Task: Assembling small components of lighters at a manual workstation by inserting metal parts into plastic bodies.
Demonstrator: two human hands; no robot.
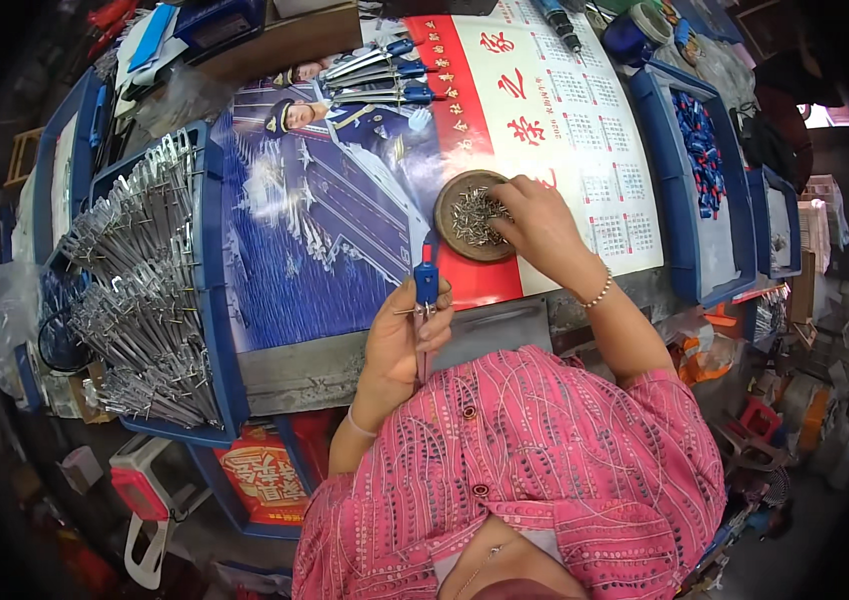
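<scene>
My left hand (395, 335) is closed around a drawing compass (427, 285) with a blue and red head, held upright near the table's front edge. Its metal legs run down through my fingers, and a thin metal rod sticks out sideways. My right hand (543, 228) dips curled fingers into a round brown bowl (452, 240) of small metal screw-like pieces (475, 215). Whatever lies between those fingertips is too small to make out. Several compasses (375, 75) with blue heads lie side by side beyond the bowl, toward the left.
A calendar poster (325, 290) covers the tabletop. At left, a blue crate (215, 300) is heaped with metal compass legs (145, 280). On the right stands a blue tray (680, 240) with blue and red plastic heads (702, 150). A blue power tool (557, 22) lies at the back.
</scene>
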